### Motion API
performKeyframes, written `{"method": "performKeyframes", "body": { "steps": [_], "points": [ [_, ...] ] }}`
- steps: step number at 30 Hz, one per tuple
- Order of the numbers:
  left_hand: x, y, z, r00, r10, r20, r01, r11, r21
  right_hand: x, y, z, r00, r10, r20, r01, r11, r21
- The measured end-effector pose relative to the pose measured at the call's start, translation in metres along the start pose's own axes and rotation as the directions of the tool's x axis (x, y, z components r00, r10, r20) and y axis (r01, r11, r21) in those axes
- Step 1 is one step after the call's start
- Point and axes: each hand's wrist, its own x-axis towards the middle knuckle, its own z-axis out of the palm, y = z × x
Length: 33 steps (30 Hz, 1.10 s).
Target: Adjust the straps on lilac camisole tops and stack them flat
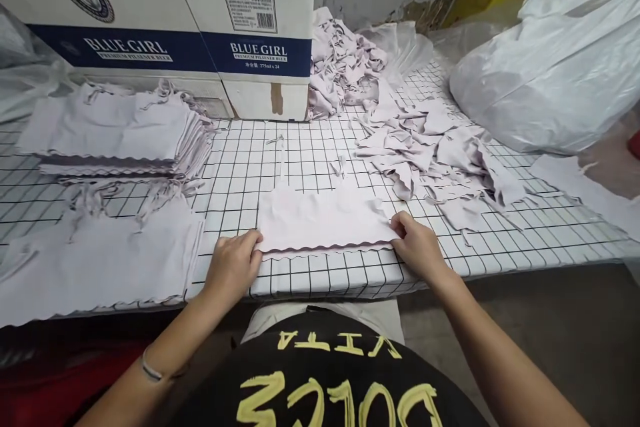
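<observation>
Where everything sits on the table [240,163]

So there's one garment [325,221] near the front edge, left hand [234,260] at its left end, right hand [416,243] at its right. Off to the left you've got a rear stack [105,123] and a front stack [100,253]. A carton [265,3] stands behind the garment, with a scrap heap [345,57] just right of it. Loose scraps [430,153] spread in front of that heap. Far right is a plastic bag [555,73], with a cloth piece [580,187] before it.

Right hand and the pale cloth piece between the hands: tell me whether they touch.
Touching. The head view shows the right hand gripping the right edge of the pale cloth piece with its fingers.
</observation>
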Motion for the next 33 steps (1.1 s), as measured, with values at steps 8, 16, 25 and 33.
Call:
{"method": "performKeyframes", "body": {
  "steps": [8, 16, 25, 33],
  "points": [
    [-0.022, -0.006, -0.026, 0.984, 0.008, 0.177, 0.011, 0.994, -0.104, -0.015, 0.006, -0.038, 0.897, -0.302, 0.322, 0.197, 0.927, 0.320],
    [0.145, -0.004, -0.039, 0.960, -0.279, -0.008, 0.266, 0.923, -0.278, 0.070, -0.117, 0.007, 0.696, -0.710, 0.105, 0.660, 0.691, 0.296],
    [0.208, -0.004, -0.004, 0.894, -0.336, 0.295, 0.435, 0.504, -0.746, 0.052, -0.146, 0.080, 0.364, -0.866, 0.342, 0.872, 0.446, 0.201],
    [0.269, -0.022, -0.033, 0.877, -0.280, 0.390, 0.406, -0.003, -0.914, 0.055, -0.147, 0.072, 0.375, -0.864, 0.337, 0.854, 0.463, 0.236]
  ]
}}
